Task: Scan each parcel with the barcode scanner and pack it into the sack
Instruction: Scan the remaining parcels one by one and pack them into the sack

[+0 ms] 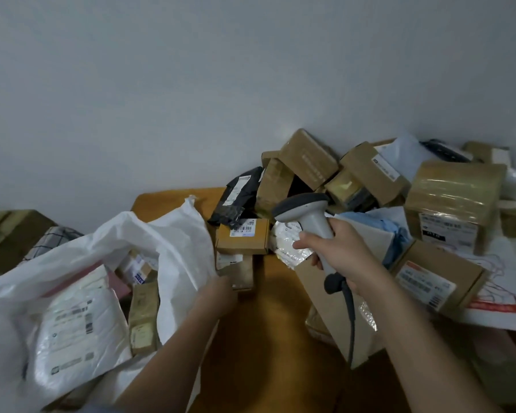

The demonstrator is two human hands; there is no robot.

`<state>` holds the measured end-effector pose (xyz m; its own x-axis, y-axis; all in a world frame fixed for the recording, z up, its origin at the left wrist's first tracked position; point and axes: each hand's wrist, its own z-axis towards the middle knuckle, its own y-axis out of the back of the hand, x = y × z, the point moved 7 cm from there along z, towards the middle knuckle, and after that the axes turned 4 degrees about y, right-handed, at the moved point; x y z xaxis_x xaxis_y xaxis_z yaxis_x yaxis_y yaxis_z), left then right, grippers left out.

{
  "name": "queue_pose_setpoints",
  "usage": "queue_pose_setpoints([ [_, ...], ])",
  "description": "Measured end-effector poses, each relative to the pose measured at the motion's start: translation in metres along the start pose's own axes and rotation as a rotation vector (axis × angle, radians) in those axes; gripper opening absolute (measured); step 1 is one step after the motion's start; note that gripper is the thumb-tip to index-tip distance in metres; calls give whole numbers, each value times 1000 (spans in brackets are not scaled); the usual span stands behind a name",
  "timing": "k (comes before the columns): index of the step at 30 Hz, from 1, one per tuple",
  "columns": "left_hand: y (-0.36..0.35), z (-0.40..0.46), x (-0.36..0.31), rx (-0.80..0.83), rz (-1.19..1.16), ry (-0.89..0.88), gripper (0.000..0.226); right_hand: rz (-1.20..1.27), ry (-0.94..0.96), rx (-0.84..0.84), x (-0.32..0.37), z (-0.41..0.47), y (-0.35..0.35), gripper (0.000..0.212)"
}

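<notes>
The small brown cardboard box [242, 236] lies at twelve o'clock from the left hand [218, 292], its nearer hand, blurred at the white woven sack [173, 245]; grip unclear. The right hand [344, 257] clasps the grey barcode scanner [307, 214].

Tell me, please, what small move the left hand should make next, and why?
Probably close the left hand on the small box at its fingertips and lift it toward the scanner in the right hand; the white sack already lies open beside it.

Single head-worn view, wide-angle, looking forward and down, close over the orange table [280, 308]; its far edge meets a plain grey wall [191, 84] filling the upper frame.
</notes>
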<state>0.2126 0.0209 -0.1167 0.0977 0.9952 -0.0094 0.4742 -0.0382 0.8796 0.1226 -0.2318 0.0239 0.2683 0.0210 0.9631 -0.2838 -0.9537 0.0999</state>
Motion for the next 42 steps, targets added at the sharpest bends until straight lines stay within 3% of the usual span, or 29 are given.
queue_pose_setpoints([
  [5, 24, 37, -29, -117, -458, 67, 50, 57, -12, -53, -3, 35, -3, 14],
  [9, 23, 77, -17, -168, -790, 291, 83, 92, -56, -83, -16, 54, -1, 13],
  [12, 16, 102, -2, -181, -862, 423, 97, 80, -81, -79, -25, 63, 0, 12],
  [15, 11, 122, 3, -172, -863, 435, 106, 55, -100, -74, -31, 72, 1, 11],
  [24, -2, 133, 0, -119, -947, 506, 101, 6, -128, -81, -41, 80, -4, 16],
  [28, -5, 119, -4, -108, -1065, 478, 81, 1, -113, -95, -35, 73, -5, 15],
  [36, -5, 71, 2, 79, -1530, 628, 46, -4, -70, -141, -20, 46, -4, 18],
  [42, 28, 27, -6, 212, -1805, 477, 36, 79, -7, -225, -6, 18, -10, 13],
])
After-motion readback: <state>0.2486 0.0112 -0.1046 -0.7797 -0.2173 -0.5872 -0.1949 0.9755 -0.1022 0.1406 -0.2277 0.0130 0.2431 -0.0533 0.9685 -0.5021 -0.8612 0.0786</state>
